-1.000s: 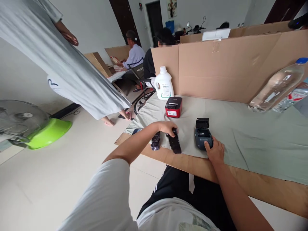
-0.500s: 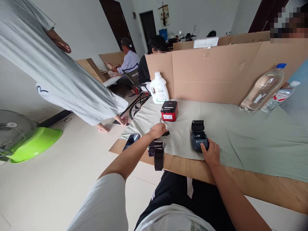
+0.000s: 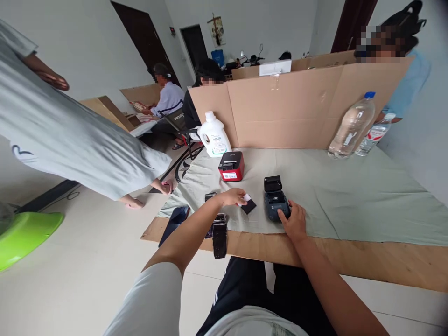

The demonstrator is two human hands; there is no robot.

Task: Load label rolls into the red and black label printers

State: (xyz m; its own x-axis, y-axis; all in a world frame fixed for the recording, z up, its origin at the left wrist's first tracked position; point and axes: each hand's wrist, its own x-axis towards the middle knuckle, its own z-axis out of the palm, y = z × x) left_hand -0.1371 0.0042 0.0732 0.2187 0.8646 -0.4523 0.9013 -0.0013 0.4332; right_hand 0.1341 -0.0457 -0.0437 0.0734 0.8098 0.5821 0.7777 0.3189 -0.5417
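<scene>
While a passer-by in a long grey garment [image 3: 70, 140] crosses the floor at far left, a seated person works at a cloth-covered table [image 3: 350, 196] edged by bare board. Nearest that side, a dark phone [image 3: 174, 220] and a black strap-like piece [image 3: 220, 239] lie at the table's near edge, the strap overhanging it. The left hand [image 3: 231, 197] pinches a small flat black piece with a white label [image 3: 248, 205] between thumb and fingertips, holding it just beside the open dark label printer [image 3: 276, 203]; it looks light, stiff and thin, best taken by its edges. The right hand [image 3: 294, 222] rests on the printer's near end, thumb on its face, fingers loosely curled rather than clamped. That printer appears a compact hard plastic shell, steadied most safely by its sides, clear of the raised lid. Behind stand a red printer [image 3: 231, 166], a white jug [image 3: 214, 135] and, far right, two clear bottles [image 3: 351, 126].
</scene>
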